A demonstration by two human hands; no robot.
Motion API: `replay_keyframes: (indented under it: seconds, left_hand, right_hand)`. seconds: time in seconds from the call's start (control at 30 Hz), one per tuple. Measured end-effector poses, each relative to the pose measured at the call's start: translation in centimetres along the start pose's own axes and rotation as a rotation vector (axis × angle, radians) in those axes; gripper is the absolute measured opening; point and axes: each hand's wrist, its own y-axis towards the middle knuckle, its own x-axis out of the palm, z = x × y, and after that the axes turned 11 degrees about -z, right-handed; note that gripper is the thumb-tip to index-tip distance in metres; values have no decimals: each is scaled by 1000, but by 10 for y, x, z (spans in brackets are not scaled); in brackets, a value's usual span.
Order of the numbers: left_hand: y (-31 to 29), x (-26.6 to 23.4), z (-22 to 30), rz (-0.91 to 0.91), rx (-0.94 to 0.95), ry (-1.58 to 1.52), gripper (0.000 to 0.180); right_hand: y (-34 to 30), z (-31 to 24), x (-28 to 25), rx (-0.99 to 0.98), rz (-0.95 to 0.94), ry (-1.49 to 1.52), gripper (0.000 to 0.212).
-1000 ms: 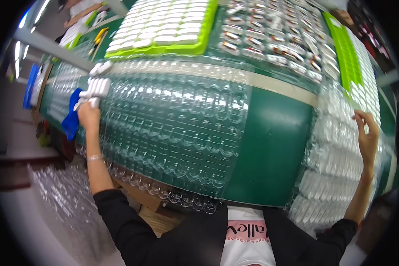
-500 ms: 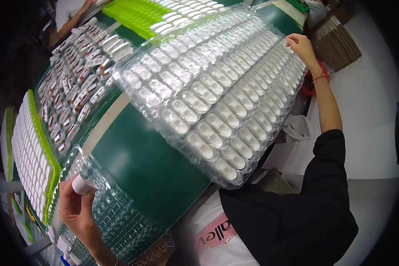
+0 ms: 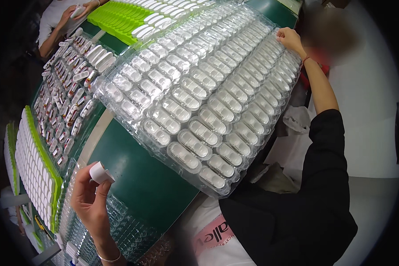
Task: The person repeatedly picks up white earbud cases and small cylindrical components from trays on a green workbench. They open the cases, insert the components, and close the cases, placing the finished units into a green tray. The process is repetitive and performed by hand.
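My left hand (image 3: 93,204) is raised over the left part of the green table, pinching a short white roll-like piece (image 3: 100,173) between thumb and fingers. In front of me lies a large clear plastic tray (image 3: 199,99), slanting across the table, with rows of oval pockets. Its near corner reaches over the table's edge. My right hand (image 3: 291,41) is stretched out to the tray's far right edge, fingertips closed on the rim. Beneath my left hand is a clear moulded tray (image 3: 126,221) with small pockets.
Left of the big tray is another tray (image 3: 62,102) of white pieces with dark and red parts. Green trays (image 3: 55,190) of white oval pieces stand at left and far back. Across the table, a person's hands (image 3: 77,12) hold a white piece. Plastic bags (image 3: 297,119) lie at right.
My left hand has risen with the white piece, away from the lower clear tray. The big tray and my right hand appear shifted left in view. The other person's hands show more fully.
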Motion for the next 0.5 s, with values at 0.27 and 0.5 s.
replay_keyframes:
  seconds: [0.27, 0.5]
  left_hand:
    - [-13, -5, -2, 7, -81, -162, 36]
    - [-9, 7, 1, -32, -102, -362, 37]
  right_hand:
    - [-10, -95, -22, -266, 67, 351, 18]
    - [-99, -326, -23, -771, -608, 1204, 31]
